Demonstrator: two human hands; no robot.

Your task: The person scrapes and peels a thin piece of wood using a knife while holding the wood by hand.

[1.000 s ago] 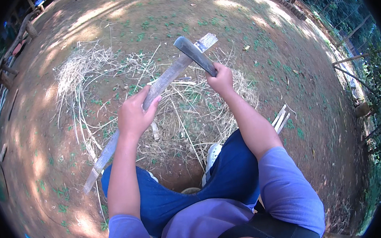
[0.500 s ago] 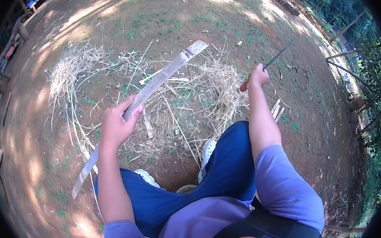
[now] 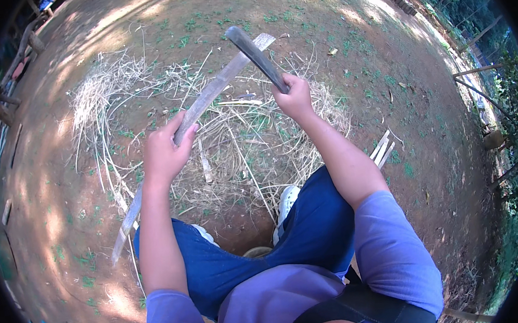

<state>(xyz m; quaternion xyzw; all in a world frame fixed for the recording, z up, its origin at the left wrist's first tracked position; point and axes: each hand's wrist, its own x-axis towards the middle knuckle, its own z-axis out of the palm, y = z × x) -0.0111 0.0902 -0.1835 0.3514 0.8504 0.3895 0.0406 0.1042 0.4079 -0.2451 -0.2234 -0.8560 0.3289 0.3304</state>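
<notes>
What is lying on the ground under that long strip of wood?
Under the long strip lies a heap of dry straw and shavings on reddish dirt. The left hand and forearm cover part of the strip's lower length.

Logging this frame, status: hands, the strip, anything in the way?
Left hand gripping long bamboo strip mid-length. Right hand gripping knife, blade laid across strip's far end. Dry shavings litter the ground beneath; nothing blocking.
</notes>
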